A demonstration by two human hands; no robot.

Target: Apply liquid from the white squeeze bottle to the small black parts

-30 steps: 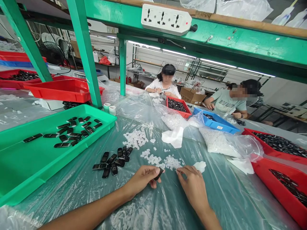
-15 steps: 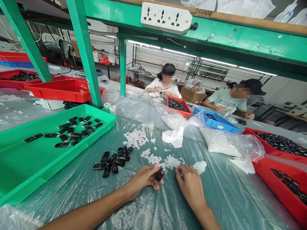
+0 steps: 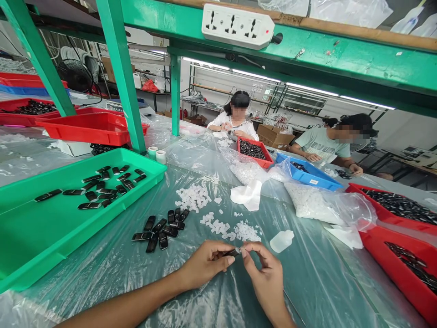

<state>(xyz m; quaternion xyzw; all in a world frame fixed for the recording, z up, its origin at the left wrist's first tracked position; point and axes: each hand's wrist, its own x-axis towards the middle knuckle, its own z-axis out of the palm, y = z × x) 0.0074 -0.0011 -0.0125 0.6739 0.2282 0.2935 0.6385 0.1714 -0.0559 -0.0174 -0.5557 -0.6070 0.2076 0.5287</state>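
My left hand (image 3: pixel 213 262) is closed round a small glossy black casing (image 3: pixel 232 252), its thumb along the near side. My right hand (image 3: pixel 262 262) pinches a tiny whitish piece (image 3: pixel 238 250), mostly covered by the fingertips, against the casing's right end. Just beyond the hands lies a pile of tiny white pieces (image 3: pixel 246 231), with larger white pieces (image 3: pixel 218 228) beside it. Left of them is a cluster of similar black casings (image 3: pixel 160 231). A translucent white bottle (image 3: pixel 282 240) lies on its side beyond my right hand.
At left a green tray (image 3: pixel 30 246) holds several black casings. Red trays (image 3: pixel 385 259) of dark parts line the right side. A bag of white pieces (image 3: pixel 309 200) lies ahead. Two people sit across the table. A green frame with a power strip (image 3: pixel 237 26) spans overhead.
My right hand has moved left from the tiny white pieces to the casing's end. My left hand has turned the casing from upright tilt to nearly level. The bottle now shows fully.
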